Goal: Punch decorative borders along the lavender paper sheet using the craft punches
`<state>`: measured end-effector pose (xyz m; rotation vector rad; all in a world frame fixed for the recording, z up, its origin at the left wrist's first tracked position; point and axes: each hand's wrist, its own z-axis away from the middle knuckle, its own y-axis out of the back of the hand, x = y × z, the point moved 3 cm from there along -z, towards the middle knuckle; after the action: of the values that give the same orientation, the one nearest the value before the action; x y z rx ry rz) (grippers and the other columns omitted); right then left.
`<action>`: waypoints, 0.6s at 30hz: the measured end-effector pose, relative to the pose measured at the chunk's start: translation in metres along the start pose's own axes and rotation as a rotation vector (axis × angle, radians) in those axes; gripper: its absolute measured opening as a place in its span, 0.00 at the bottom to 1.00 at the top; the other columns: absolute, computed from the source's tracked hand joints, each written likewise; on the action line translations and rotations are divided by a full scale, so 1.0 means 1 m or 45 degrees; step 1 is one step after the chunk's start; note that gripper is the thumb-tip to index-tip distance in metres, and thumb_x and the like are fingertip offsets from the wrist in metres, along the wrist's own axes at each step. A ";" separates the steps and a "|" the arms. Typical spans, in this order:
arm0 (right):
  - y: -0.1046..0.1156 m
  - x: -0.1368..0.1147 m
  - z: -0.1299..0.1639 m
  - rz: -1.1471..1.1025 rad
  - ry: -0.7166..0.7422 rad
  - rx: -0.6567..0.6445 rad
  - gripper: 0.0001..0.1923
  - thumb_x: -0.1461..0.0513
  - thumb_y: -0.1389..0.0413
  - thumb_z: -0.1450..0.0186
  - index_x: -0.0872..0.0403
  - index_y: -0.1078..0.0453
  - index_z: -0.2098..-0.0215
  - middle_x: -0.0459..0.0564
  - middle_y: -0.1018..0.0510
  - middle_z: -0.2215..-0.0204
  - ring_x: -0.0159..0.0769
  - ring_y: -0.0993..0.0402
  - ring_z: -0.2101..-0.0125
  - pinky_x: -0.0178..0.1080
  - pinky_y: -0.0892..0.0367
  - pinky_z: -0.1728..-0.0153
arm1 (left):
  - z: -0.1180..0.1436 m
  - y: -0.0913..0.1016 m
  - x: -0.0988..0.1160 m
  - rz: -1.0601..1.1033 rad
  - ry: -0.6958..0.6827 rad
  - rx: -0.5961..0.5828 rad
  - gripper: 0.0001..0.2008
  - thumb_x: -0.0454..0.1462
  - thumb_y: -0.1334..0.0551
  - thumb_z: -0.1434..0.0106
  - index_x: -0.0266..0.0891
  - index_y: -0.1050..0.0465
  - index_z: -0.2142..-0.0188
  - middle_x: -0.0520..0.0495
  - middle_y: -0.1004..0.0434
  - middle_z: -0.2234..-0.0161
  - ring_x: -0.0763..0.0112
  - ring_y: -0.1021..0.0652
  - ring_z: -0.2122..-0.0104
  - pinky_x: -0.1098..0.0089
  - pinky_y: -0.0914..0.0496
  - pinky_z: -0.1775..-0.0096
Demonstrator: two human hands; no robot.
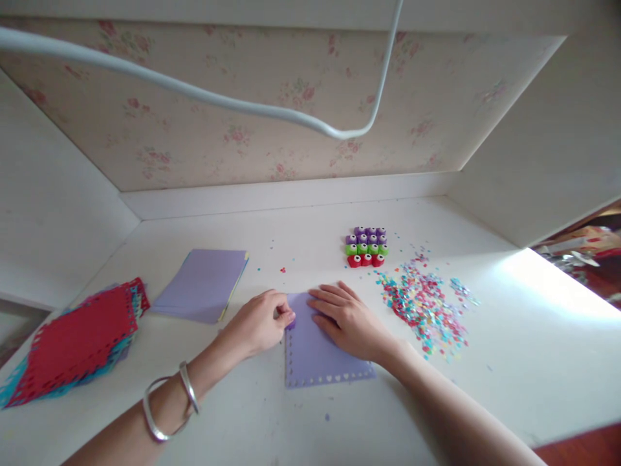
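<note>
A lavender sheet of paper [310,349] lies flat before me, with rows of small punched holes along its left and near edges. At its left edge my left hand [266,318] is closed around a small purple craft punch [290,325], mostly hidden by the fingers. My right hand [347,317] rests flat on the sheet's upper right part, fingers spread, with nothing held. Several more craft punches in purple, green and red [367,249] stand in rows beyond the sheet.
Right of the sheet spreads a heap of coloured paper confetti [427,304]. A stack of lavender paper [204,285] lies to the left, with a pile of red and blue edge-punched sheets [82,340] farther left. A white cable [233,103] hangs in front of the floral wall.
</note>
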<state>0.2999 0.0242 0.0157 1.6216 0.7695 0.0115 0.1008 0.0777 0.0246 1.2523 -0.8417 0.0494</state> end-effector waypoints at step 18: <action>0.000 -0.001 0.003 -0.014 -0.007 0.014 0.16 0.59 0.49 0.28 0.47 0.28 0.44 0.48 0.26 0.42 0.42 0.34 0.41 0.55 0.47 0.36 | 0.007 0.023 -0.007 0.016 -0.053 -0.104 0.10 0.40 0.40 0.36 0.43 0.23 0.71 0.49 0.21 0.67 0.65 0.22 0.66 0.70 0.31 0.63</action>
<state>0.3002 0.0208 0.0151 1.6269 0.7748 -0.0050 0.0819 0.0826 0.0394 1.1746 -0.8795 -0.0014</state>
